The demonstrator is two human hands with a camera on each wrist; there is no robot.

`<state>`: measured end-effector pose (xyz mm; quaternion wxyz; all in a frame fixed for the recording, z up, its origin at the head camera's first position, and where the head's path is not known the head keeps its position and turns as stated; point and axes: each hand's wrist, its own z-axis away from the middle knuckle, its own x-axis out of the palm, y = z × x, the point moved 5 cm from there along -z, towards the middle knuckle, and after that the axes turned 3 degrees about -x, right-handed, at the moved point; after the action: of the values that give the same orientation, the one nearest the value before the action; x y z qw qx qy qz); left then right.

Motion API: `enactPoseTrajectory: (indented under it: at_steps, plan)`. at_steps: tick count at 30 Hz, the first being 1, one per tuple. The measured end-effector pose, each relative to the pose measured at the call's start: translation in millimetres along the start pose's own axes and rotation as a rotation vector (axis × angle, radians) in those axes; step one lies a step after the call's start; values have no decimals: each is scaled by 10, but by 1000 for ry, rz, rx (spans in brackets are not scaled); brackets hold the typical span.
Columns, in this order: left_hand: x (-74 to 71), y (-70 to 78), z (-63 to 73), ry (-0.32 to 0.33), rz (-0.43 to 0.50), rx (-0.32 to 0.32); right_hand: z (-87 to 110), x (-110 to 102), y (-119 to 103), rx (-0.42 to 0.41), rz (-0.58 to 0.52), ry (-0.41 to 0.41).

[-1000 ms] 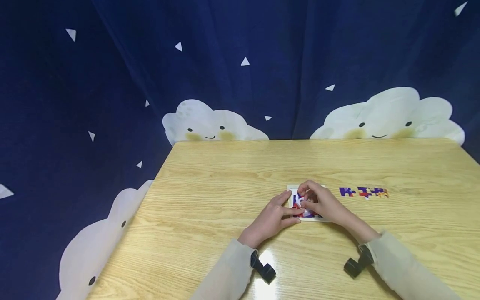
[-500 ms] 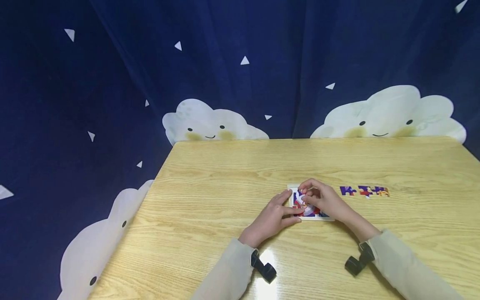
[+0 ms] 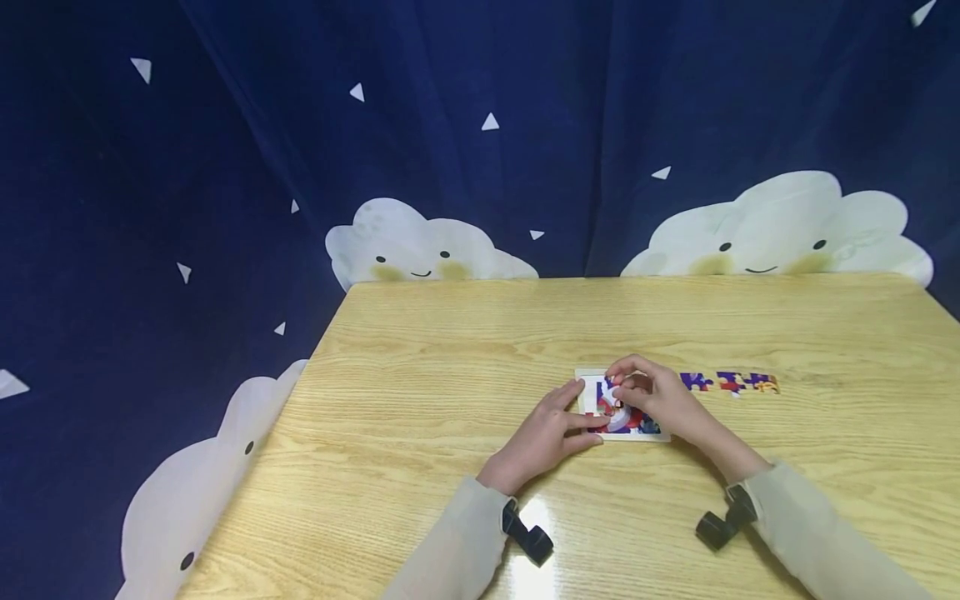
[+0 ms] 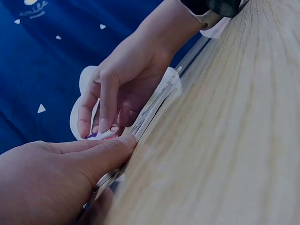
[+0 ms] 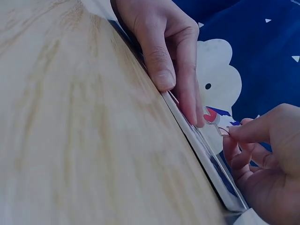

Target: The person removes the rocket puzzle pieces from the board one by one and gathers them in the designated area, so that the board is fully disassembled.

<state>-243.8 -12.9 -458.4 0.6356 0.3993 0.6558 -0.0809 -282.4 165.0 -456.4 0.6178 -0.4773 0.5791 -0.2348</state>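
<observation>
A small jigsaw puzzle board (image 3: 589, 388) with a pale rim lies on the table, partly filled with purple, red and white pieces. My left hand (image 3: 536, 440) rests on its left side and near edge, fingers extended; the left wrist view has the thumb (image 4: 110, 157) along the edge. Over the board's right part, my right hand (image 3: 660, 404) pinches a puzzle piece (image 5: 217, 115) between thumb and fingertips. That piece is red, white and purple, and stands tilted in the right wrist view. My right fingers cover part of the picture in the head view.
Right of the board lie loose puzzle pieces: a purple one (image 3: 695, 382) and a cluster of red, purple and orange ones (image 3: 738, 382). A dark blue curtain (image 3: 465, 150) with white clouds hangs behind the wooden table (image 3: 375, 433).
My right hand has shifted slightly to the right over the board. A wider white strip now shows at the board's left, and more of the picture is uncovered. My left hand stays put.
</observation>
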Motion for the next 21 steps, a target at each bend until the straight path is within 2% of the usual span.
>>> enactPoseTrajectory:
  at_steps: [9,16,21]
  plan:
    - [-9,2,5,-15,13,-25,127,-130,33,-20,7,47]
    - [-8,2,1,-16,15,-35,241,-243,24,-67,12,112]
    - [-4,1,-3,-28,25,-46,322,-313,55,-61,42,133]
